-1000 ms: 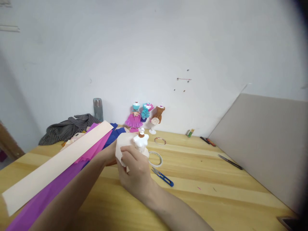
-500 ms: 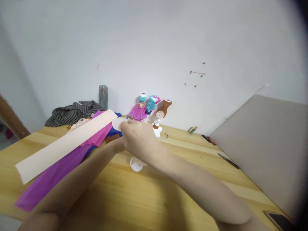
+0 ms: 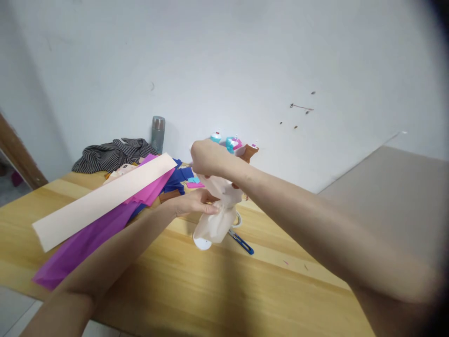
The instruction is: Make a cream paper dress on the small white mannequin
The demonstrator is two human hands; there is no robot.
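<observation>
Cream crepe paper (image 3: 215,224), gathered at a pinched waist and flaring below it, is gripped by my left hand (image 3: 198,202), the thumb pressed along its side. Higher up, my right hand (image 3: 210,159) is closed in a fist above the paper's upper part. What its fingers hold is hidden by the back of the hand. A white round disc (image 3: 202,244) shows under the paper's lower edge. Just right of the paper are a roll of tape (image 3: 239,220) and a blue-handled cutting tool (image 3: 243,243) on the wooden table (image 3: 182,285).
To the left lie a long cream paper strip (image 3: 101,201), purple crepe paper (image 3: 84,252) and blue paper pieces (image 3: 182,174). A striped cloth (image 3: 112,157) and a flask (image 3: 158,135) are behind them. Small paper-dressed figures (image 3: 233,144) stand by the wall, partly covered by my right hand.
My hands have come apart, the right rising above the left. The gathered cream paper, mostly hidden before, now shows between and below them. The tape and blue tool have come into sight.
</observation>
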